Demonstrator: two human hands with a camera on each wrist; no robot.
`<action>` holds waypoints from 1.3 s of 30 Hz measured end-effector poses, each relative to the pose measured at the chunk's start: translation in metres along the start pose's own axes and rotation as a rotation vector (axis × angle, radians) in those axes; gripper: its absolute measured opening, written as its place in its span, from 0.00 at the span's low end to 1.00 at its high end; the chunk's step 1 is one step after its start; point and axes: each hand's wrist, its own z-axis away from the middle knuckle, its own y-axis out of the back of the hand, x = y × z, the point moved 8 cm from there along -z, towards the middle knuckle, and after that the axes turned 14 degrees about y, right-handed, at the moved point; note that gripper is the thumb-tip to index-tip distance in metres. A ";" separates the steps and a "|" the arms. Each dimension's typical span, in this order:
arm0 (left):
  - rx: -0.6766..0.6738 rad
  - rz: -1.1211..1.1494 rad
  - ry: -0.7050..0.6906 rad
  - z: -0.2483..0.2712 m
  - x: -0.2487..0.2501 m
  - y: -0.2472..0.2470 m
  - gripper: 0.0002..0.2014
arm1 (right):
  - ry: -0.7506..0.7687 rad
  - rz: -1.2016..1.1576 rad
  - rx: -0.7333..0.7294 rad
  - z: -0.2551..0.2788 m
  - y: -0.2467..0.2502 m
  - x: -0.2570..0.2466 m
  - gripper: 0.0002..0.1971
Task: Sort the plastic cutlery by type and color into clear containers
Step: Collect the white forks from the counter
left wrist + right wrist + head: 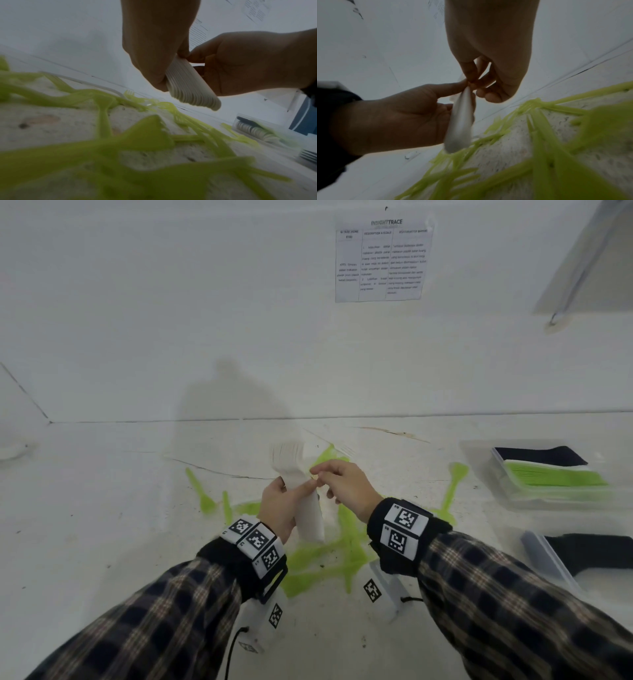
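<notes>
Rightward, green cutlery (555, 479) inside clear container (479, 455)

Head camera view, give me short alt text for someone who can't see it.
Left hand grips a stack of white plastic forks above a white table, while the right hand pinches at the stack's middle. Loose green cutlery lies scattered beneath, and a clear container at right holds stacked green pieces.

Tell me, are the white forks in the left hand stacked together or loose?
Stacked together: the white forks form one tight nested bundle gripped by the left hand, handles aligned.
</notes>
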 end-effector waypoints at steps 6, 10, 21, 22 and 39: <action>0.041 0.010 0.009 -0.013 0.005 0.019 0.07 | -0.089 0.600 -0.178 -0.047 0.024 0.027 0.24; 0.031 -0.002 0.018 -0.020 0.003 0.023 0.06 | -0.152 0.838 -0.357 -0.069 0.033 0.044 0.29; 0.052 -0.011 0.044 -0.045 0.007 0.021 0.09 | -0.104 0.869 -0.441 -0.090 0.022 0.049 0.18; 0.055 -0.010 0.048 -0.046 0.006 0.021 0.09 | -0.091 0.846 -0.438 -0.092 0.021 0.049 0.17; 0.101 -0.015 0.051 -0.047 -0.001 0.036 0.11 | 0.171 1.165 -0.560 -0.101 0.007 0.056 0.13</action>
